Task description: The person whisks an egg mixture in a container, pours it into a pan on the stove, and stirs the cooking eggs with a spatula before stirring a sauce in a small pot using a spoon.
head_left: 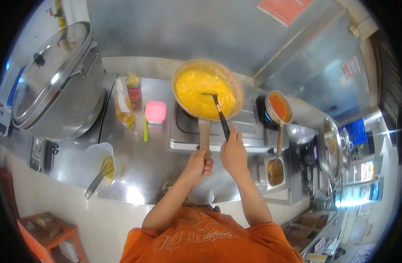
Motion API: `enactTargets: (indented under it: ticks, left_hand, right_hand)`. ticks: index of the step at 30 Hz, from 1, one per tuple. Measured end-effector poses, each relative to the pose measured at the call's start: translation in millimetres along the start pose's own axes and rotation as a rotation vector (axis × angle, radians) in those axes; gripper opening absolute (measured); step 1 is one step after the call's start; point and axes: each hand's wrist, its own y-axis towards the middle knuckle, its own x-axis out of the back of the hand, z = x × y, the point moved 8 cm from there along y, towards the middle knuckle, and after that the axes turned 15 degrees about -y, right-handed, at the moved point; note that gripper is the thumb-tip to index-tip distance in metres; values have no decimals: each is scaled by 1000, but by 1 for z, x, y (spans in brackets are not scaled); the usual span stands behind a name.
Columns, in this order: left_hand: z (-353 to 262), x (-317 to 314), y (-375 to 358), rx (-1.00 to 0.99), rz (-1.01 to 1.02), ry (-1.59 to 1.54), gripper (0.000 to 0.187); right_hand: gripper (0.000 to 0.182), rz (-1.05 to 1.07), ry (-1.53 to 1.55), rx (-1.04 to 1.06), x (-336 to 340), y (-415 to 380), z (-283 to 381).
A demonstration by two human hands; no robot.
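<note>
Pan of pale speckled metal, filled with a loose yellow mixture, sits over the left side of the steel stove, straight ahead of both hands; from this steep view it is hard to say whether its base rests on the burner or is held just above. Its handle runs back toward the body, nearly in line with the left forearm, and the left hand has its fingers curled tight around the near end. The right hand, slightly closer to the pan's bowl, grips a black spatula by the end of its shaft, which slants forward and left so that the head dips into the yellow mixture near the middle. Left of the stove stand a pink-lidded tub and a can with a red label too blurred to read; right of it, a small saucepan holds orange sauce. On the orange shirt, pale lettering reads "Sagala", while the red sign on the wall shows only a final "on".
</note>
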Motion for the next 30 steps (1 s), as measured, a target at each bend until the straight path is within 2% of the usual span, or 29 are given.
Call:
enactTargets:
  ticks: [2, 4, 5, 6, 7, 8, 9, 12, 14, 16, 17, 18, 19, 20, 22, 23, 24, 26, 28, 29, 30]
  left_hand:
    - [3, 3, 1, 20, 6, 22, 27]
    - [-3, 5, 5, -37, 47, 75, 33]
    - [2, 3, 5, 25, 60, 106, 33]
    - [-4, -1, 1, -27, 73, 123, 35]
    - [-11, -4, -2, -85, 88, 139, 37]
    - [-8, -3, -1, -37, 100, 165, 37]
    - [-10, -1, -3, -76, 132, 142, 40]
    - [-8, 13, -18, -118, 119, 118, 44]
    - [-4, 38, -23, -136, 74, 119, 45]
    - [-2, 84, -19, -267, -76, 56, 38]
    - [6, 102, -16, -265, -74, 66, 38]
    - [16, 126, -13, -236, -147, 195, 33]
    - [27, 145, -11, -207, -221, 325, 28]
    - [40, 153, -9, -214, -219, 334, 28]
    - [70, 155, 2, -162, -241, 412, 14]
    - [83, 146, 9, -182, -241, 414, 14]
    - [99, 134, 18, -168, -231, 466, 14]
    - [127, 118, 42, -179, -234, 505, 14]
    - [157, 106, 76, -180, -189, 467, 15]
    - [166, 82, 80, -195, -244, 500, 17]
    - [176, 67, 92, -210, -268, 504, 17]
  right_hand:
    - [58, 31, 153, -1, -2, -3, 3]
    - [60, 60, 135, -105, -7, -7, -2]
    - [58, -58, 143, -69, 2, -9, 2]
    - [56, -171, 142, -30, 14, -17, -2]
    - [56, -171, 122, -91, 22, -30, -16]
    - [48, -243, 192, -109, 37, -42, -26]
    - [40, -317, 263, -116, 49, -56, -37]
    - [14, -393, 392, -469, 33, -118, -124]
    - [12, -359, 395, -741, 13, -147, -196]
    - [16, -332, 298, -745, -23, -155, -280]
    - [21, -309, 283, -749, -39, -150, -314]
    - [21, -315, 290, -755, -62, -140, -344]
    - [23, -223, 194, -772, -90, -129, -373]
    - [24, -132, 99, -780, -107, -121, -393]
    - [30, 18, 22, -692, -119, -91, -397]
    - [34, 127, 249, -740, -153, -86, -413]
    - [32, 140, 174, -669, -172, -79, -421]
    - [28, 102, 235, -647, -179, -77, -425]
    - [31, 88, 286, -601, -153, -84, -419]
    - [26, -216, 167, -496, -121, -94, -414]
    - [25, -187, 353, -536, -100, -100, -418]
